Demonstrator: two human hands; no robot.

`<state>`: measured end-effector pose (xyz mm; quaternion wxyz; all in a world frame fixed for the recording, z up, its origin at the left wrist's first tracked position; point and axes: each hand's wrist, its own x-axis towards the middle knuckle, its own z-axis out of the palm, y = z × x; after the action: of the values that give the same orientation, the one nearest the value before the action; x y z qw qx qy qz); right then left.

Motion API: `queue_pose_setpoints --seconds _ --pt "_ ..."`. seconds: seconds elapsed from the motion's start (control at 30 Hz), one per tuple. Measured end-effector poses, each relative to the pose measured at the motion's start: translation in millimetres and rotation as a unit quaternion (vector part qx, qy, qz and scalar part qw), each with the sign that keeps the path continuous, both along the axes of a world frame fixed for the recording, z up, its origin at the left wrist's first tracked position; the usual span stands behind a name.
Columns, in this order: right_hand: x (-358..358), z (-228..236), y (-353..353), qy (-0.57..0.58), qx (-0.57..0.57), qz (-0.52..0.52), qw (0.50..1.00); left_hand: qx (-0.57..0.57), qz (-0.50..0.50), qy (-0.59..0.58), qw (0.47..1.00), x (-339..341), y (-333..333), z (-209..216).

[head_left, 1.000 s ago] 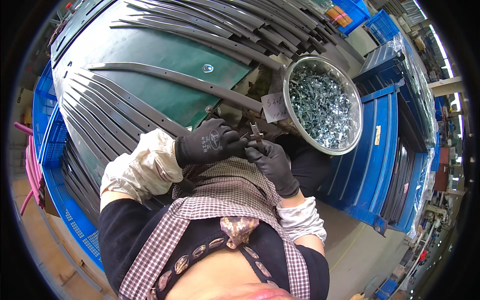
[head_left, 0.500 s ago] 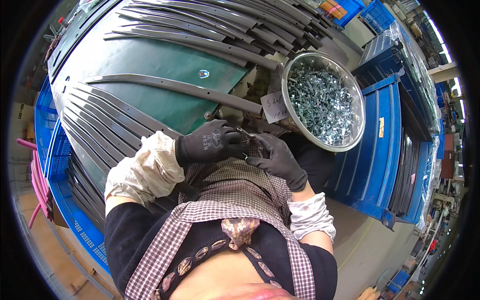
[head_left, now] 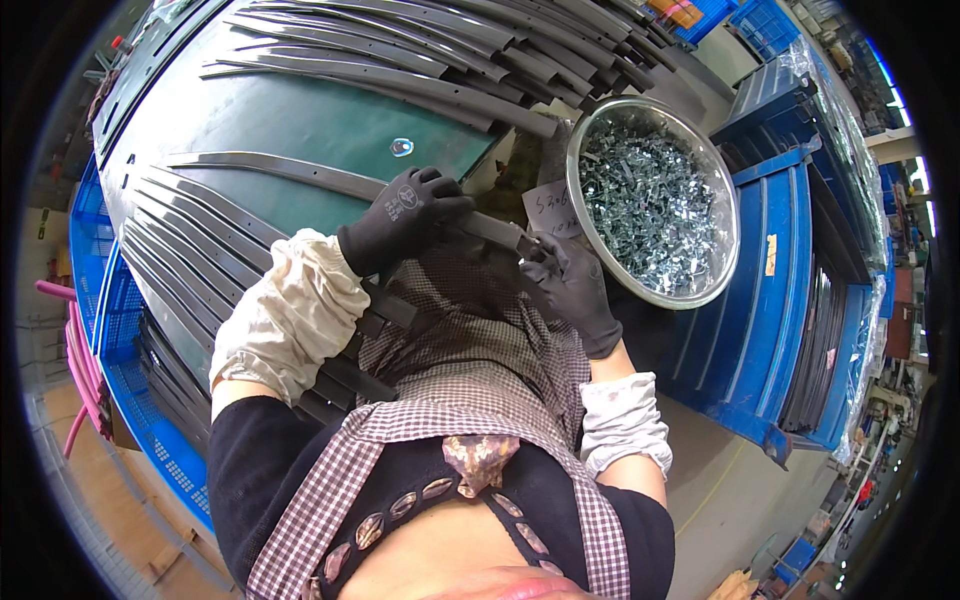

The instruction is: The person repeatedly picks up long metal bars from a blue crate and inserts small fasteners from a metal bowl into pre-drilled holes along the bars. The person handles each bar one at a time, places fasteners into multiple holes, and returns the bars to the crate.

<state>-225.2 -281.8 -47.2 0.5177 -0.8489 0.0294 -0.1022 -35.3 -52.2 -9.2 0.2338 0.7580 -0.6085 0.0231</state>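
Note:
A long dark grey strip with small holes (head_left: 290,172) reaches from the table toward my lap. In a black glove, my left hand (head_left: 408,213) is closed around this strip near its close end. My right hand (head_left: 575,298), also gloved in black, is at the strip's tip. Its fingers pinch a small shiny metal piece, partly hidden by the glove. To the right of that hand is a round, clear-rimmed bowl (head_left: 735,235) full of small metal clips (head_left: 655,205). A paper tag with handwriting (head_left: 550,210) sits between the strip and the bowl.
More dark strips lie fanned on the green-topped table (head_left: 300,115), at its far side and near left. A blue basket (head_left: 150,420) stands at the left. Blue metal bins (head_left: 735,330) holding strips stand at the right. Pink tubes (head_left: 85,375) are at the far left.
My left hand has moved up from my lap and taken hold of the strip. The strip's end has come toward me. My right hand has shifted right, to the strip's tip.

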Motion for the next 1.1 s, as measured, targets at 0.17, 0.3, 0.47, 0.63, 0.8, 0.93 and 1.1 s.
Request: queue_pose_setpoints --seconds 0.17,0.3,0.47,0.63,0.8,0.93,1.1 --pt "20.9 29.1 0.6 0.028 0.0 0.075 0.997 -0.002 -0.013 0.028 1.0 0.6 2.6 1.5" --pt "29.0 23.5 0.0 0.113 0.181 0.068 0.975 -0.006 -0.023 0.026 0.999 4.6 2.0 2.4" --pt "27.9 16.5 1.6 0.066 0.07 0.046 0.994 -0.017 -0.01 0.05 0.999 8.4 1.0 -2.1" --pt "-10.1 11.2 -11.4 0.073 -0.011 -0.016 0.997 -0.009 -0.008 0.049 0.999 8.0 5.3 1.3" --pt "-22.8 12.5 -8.6 0.034 -0.063 0.028 0.997 -0.007 -0.004 0.046 0.999 6.2 5.2 3.1" --pt "-17.5 11.4 -10.7 0.059 -0.075 0.044 0.994 -0.029 -0.029 0.035 0.999 9.0 6.1 1.1" --pt "-13.0 11.4 -15.5 0.049 -0.082 0.069 0.993 -0.039 -0.04 0.012 0.998 12.1 7.8 -1.8"
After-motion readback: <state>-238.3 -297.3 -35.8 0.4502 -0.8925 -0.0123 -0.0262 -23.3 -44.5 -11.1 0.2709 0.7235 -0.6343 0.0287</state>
